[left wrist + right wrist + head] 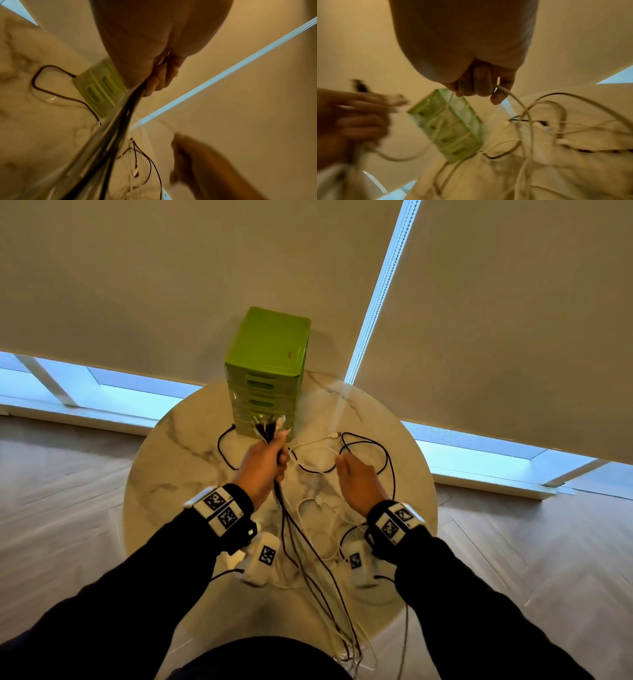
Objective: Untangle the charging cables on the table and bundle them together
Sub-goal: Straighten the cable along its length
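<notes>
- Our left hand [262,465] is clamped round the gathered cables [270,428], plug ends fanned toward the far side, tails trailing near over the counter [178,460].
- Our right hand [358,479], just right of it, pinches a white cable [513,97] whose slack loops away to the right.
- We judge this strand must travel left to join the bunch.

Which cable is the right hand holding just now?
A white cable, pinched in the right hand. The dark cables are either gathered in the left hand or lying loose on the table.
</notes>
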A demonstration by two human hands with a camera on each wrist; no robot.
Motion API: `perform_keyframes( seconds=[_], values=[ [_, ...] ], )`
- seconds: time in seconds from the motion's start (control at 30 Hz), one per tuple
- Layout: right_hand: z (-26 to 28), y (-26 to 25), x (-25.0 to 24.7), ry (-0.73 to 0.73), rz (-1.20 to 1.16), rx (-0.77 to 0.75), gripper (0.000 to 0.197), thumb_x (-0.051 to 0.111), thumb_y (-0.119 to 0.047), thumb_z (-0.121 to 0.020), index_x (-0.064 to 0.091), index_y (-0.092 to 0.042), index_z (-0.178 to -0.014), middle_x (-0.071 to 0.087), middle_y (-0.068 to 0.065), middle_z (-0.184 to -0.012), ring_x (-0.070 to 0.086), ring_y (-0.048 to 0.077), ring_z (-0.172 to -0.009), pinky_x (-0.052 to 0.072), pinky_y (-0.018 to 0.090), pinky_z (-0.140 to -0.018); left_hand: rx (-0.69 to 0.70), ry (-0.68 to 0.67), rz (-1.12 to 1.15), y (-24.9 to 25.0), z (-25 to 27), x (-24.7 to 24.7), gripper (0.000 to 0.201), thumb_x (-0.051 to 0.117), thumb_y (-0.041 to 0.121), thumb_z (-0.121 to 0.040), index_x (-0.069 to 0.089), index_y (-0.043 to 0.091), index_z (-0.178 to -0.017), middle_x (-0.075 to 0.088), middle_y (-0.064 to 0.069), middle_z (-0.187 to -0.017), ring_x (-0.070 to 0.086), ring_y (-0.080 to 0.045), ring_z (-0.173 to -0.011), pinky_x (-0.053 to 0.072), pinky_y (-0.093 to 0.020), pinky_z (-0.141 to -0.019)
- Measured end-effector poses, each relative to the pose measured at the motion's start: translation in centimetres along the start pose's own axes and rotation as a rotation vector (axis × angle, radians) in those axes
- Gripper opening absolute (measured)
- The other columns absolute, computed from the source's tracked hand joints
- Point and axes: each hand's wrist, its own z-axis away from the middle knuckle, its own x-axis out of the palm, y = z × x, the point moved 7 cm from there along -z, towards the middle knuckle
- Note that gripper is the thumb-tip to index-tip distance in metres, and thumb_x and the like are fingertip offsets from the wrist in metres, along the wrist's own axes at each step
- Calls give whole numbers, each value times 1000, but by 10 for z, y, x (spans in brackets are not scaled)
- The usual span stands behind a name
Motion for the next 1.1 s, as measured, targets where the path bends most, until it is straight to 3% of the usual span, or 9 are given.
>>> perform_keyframes(
  seconds=[0.07, 0.13, 0.27, 0.4, 0.6, 0.73, 0.8, 0.93, 1.1],
  values=[
    [3, -39, 4, 8, -14, -86, 32, 30, -44, -107, 48, -21, -94, 64, 14, -83, 59, 35, -75, 47, 41, -68, -53, 38, -102, -13, 1, 5, 33, 47, 37, -105, 56, 15, -82, 48, 1, -65, 34, -8, -45, 26, -25, -48],
    [13, -68, 16, -33, 13, -178, 32, 28, -42, -108, 51, -20, -106, 66, 10, -82, 61, 32, -72, 46, 38, -63, -78, 48, -118, -19, 2, 8, 35, 45, 37, -106, 60, 12, -87, 54, -1, -70, 39, -9, -51, 30, -25, -50],
    [31, -83, 42, -122, 65, -309, 41, 23, -46, -106, 39, -28, -138, 70, 12, -88, 64, 34, -75, 51, 43, -65, -134, 91, 133, -17, 2, 8, 33, 48, 34, -106, 60, 13, -84, 51, 1, -68, 48, -13, -62, 39, -27, -60],
    [44, -69, 48, -256, -83, -386, 31, 28, -46, -107, 44, -24, -91, 56, 1, -73, 53, 21, -66, 45, 43, -66, -37, 140, 254, -2, 3, -3, 37, 44, 37, -107, 49, 17, -76, 42, 4, -57, 54, -13, -56, 45, -27, -59],
    [46, 5, 44, -417, -125, -225, 31, 35, -40, -108, 47, -28, -81, 48, -10, -71, 43, 1, -64, 38, 20, -68, 85, 145, 288, 36, 1, -29, 37, 51, 42, -103, 48, 22, -73, 27, 8, -55, 24, -7, -41, 25, -22, -42],
    [37, 65, 43, -461, 40, -84, 29, 34, -46, -106, 45, -42, -80, 56, -8, -84, 52, 15, -79, 42, 36, -83, 167, 128, 264, 65, -1, -49, 38, 49, 42, -104, 47, 22, -72, 25, 10, -52, 21, -6, -40, 18, -23, -41],
    [26, 82, 41, -428, 114, -11, 29, 33, -46, -106, 44, -38, -81, 57, 0, -90, 56, 26, -88, 43, 42, -88, 190, 142, 212, 72, -1, -57, 39, 47, 42, -105, 45, 22, -72, 26, 10, -51, 21, -7, -40, 19, -24, -43],
    [-1, 43, 23, -188, 72, 21, 30, 33, -40, -107, 43, -21, -86, 61, 14, -86, 58, 33, -82, 46, 43, -79, 199, 123, -59, 53, 5, -43, 36, 46, 41, -106, 47, 26, -72, 31, 12, -53, 25, -6, -45, 21, -23, -46],
    [6, -59, 25, -132, -108, -203, 27, 33, -41, -108, 42, -25, -88, 56, 5, -76, 54, 30, -73, 40, 39, -68, 86, 80, -296, 6, 9, -18, 32, 42, 37, -107, 54, 20, -82, 41, 9, -62, 36, -10, -54, 30, -28, -54]
  ],
)
